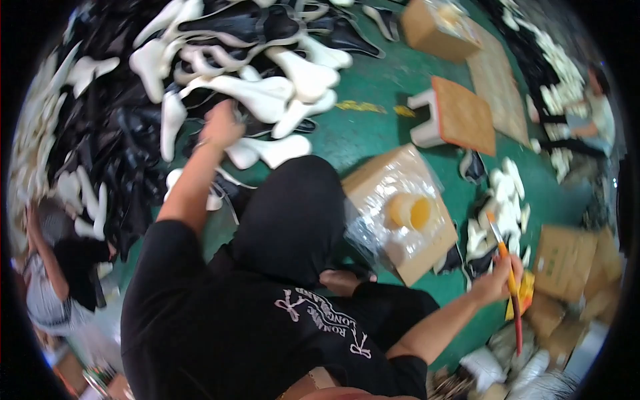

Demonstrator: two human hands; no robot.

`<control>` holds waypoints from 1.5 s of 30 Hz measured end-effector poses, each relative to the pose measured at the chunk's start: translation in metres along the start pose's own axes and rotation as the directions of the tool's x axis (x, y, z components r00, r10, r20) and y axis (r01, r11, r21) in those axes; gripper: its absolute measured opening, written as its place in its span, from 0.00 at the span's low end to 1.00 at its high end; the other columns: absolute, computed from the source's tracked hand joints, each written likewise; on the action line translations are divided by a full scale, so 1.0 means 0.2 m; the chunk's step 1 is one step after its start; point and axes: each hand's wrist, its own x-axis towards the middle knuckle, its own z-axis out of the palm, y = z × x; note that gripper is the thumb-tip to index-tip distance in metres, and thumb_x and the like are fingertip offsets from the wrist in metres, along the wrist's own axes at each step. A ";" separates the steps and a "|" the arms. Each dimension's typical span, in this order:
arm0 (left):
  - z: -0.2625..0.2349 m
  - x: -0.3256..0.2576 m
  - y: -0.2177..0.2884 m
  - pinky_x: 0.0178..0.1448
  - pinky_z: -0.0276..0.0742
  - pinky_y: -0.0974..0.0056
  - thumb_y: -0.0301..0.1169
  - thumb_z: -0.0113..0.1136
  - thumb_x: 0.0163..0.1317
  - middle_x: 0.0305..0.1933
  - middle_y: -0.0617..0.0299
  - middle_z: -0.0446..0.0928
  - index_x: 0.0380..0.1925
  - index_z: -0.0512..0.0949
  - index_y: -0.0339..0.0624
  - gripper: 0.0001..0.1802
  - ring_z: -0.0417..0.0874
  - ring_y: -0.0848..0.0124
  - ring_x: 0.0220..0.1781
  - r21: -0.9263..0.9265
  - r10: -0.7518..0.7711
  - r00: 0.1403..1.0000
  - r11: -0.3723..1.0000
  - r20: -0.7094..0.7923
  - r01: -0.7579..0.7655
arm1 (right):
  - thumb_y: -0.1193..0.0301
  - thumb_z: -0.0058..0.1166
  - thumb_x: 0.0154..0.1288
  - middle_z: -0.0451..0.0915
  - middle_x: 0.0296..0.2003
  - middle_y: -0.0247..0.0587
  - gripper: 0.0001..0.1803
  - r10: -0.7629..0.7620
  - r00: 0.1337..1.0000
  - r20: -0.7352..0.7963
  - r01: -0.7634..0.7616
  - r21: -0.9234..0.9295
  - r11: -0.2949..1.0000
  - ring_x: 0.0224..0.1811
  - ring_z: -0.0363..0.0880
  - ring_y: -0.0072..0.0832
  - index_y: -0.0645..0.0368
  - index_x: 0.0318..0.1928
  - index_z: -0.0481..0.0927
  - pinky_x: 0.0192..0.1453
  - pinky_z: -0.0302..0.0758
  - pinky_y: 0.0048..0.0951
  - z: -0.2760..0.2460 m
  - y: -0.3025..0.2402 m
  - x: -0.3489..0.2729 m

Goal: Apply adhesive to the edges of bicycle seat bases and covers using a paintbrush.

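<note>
My right hand (495, 281) is closed around the handle of a brush (518, 327), its tip pointing up and away from me. My left hand (223, 125) reaches into a pile of white saddle-shaped foam pads (257, 97) and black saddle covers (223, 30). Its fingers are blurred and partly hidden, so whether they grip a pad is unclear. Between my arms, a cardboard box (437, 247) wrapped on top in clear plastic bears a yellowish plastic tub (408, 211).
An orange-topped stool (463, 117) stands beyond the box. More white pads (503, 200) lie to its right, near cardboard cartons (567, 263). One person (60, 273) works at the far left, another (590, 120) sits at the far right. Another open carton (437, 33) stands at the back.
</note>
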 end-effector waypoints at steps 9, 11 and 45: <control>-0.97 -1.02 -0.58 0.48 0.85 0.56 0.23 0.49 0.61 0.53 0.38 0.73 0.57 0.62 0.25 0.24 0.81 0.54 0.50 -0.939 -0.256 0.910 0.022 0.327 0.344 | 0.81 0.52 0.62 0.75 0.33 0.37 0.02 0.118 0.945 0.304 -0.265 0.503 0.823 0.30 0.73 0.20 0.65 0.36 0.76 0.38 0.72 0.21 0.38 0.08 -0.23; -1.08 -1.04 -0.18 0.53 0.83 0.57 0.22 0.52 0.61 0.62 0.40 0.67 0.64 0.58 0.31 0.30 0.79 0.58 0.55 -0.992 0.009 0.999 0.116 0.050 0.049 | 0.81 0.54 0.60 0.75 0.32 0.37 0.01 0.109 0.935 0.338 -0.260 0.444 0.857 0.30 0.74 0.20 0.65 0.33 0.77 0.36 0.72 0.20 0.36 0.13 -0.26; -0.52 -1.06 1.00 0.25 0.81 0.61 0.42 0.50 0.56 0.35 0.38 0.77 0.48 0.71 0.20 0.31 0.81 0.56 0.21 -0.453 0.541 0.201 0.385 0.817 0.804 | 0.78 0.57 0.51 0.78 0.28 0.37 0.03 0.011 0.907 0.421 -0.258 0.534 0.805 0.32 0.77 0.23 0.63 0.27 0.77 0.37 0.72 0.23 0.34 0.12 -0.29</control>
